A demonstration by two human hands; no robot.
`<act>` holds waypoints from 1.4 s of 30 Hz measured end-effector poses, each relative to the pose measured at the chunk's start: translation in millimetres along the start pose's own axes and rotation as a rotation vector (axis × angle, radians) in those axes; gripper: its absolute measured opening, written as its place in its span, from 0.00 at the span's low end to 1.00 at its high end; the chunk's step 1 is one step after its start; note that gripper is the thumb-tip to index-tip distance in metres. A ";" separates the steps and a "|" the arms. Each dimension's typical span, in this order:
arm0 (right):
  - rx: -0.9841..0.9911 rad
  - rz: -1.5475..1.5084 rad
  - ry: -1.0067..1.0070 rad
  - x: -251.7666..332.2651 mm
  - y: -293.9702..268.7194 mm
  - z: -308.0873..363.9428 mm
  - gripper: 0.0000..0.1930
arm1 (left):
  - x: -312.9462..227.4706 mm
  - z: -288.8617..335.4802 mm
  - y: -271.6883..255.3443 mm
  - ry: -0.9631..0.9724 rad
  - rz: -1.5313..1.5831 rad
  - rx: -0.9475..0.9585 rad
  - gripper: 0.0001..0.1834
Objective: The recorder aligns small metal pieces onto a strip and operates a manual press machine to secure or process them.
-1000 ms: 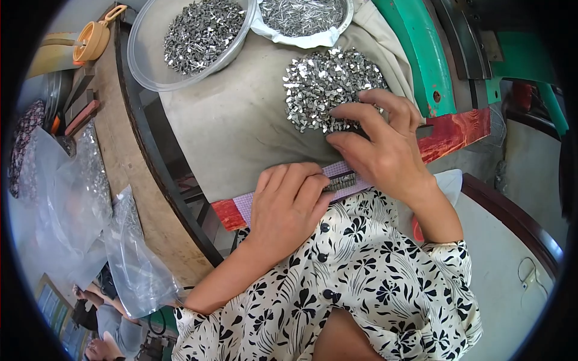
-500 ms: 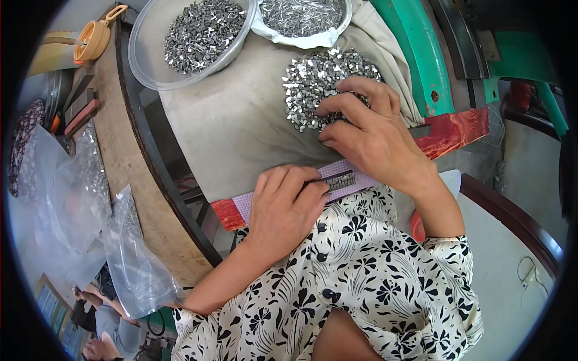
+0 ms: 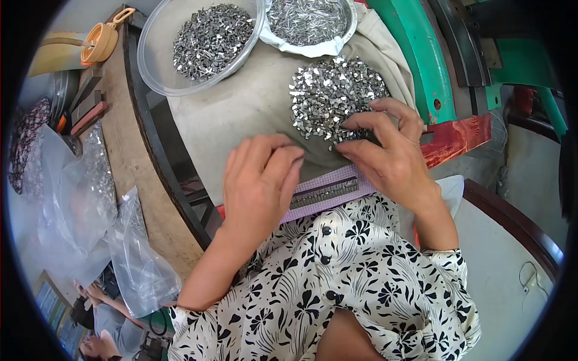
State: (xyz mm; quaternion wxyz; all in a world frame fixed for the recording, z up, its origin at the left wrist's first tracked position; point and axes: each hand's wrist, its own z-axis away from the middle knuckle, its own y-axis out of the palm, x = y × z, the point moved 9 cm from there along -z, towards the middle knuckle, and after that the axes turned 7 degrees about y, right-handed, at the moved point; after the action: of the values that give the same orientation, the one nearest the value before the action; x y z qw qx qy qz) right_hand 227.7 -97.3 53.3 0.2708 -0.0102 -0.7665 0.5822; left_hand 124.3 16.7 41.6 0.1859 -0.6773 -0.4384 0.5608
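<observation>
A pile of small silvery metal pieces (image 3: pixel 337 90) lies on a grey-beige cloth (image 3: pixel 253 102). At the pile's lower right edge, my right hand (image 3: pixel 394 153) has its fingers curved and spread apart, with the tips close to the pieces. My left hand (image 3: pixel 256 186) hovers over the cloth, left of the pile. Its thumb and index finger are pressed together, and anything between them is too small to make out. Just in front of me, a narrow dark bar (image 3: pixel 325 192) carrying a row of small metal pieces rests on a lilac checked strip (image 3: pixel 367 185); neither hand touches the bar.
Behind the cloth stand a clear plastic bowl (image 3: pixel 144 54) of metal pieces and a lined white bowl (image 3: pixel 352 18) of thin metal pins. A green machine frame (image 3: pixel 412 60) borders the right. Plastic bags (image 3: pixel 141 271) hang at the left bench, with another person (image 3: pixel 114 325) beyond.
My left hand has lifted off the bar and moved up toward the pile, uncovering the row of pieces. The right hand has drawn back slightly toward the pile's lower right edge.
</observation>
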 end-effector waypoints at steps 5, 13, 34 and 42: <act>-0.020 0.009 0.002 6.9 5.5 -3.9 0.10 | 5.3 -12.8 8.2 0.015 -0.090 0.013 0.11; -0.024 -0.015 0.034 3.2 9.0 -9.1 0.09 | 6.8 -19.6 16.6 0.008 -0.120 0.024 0.08; -0.007 -0.074 0.165 -6.5 13.3 -6.8 0.09 | 8.2 -16.7 14.9 0.001 -0.024 -0.020 0.09; 0.017 -0.046 0.157 -3.7 11.8 -13.9 0.08 | 5.1 -9.9 9.1 0.002 -0.021 0.015 0.10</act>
State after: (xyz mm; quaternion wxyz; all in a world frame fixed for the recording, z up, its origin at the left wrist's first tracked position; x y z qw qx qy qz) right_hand 233.3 -82.5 43.7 0.3437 -0.0359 -0.7378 0.5798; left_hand 136.9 18.2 34.8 0.1973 -0.6717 -0.4411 0.5616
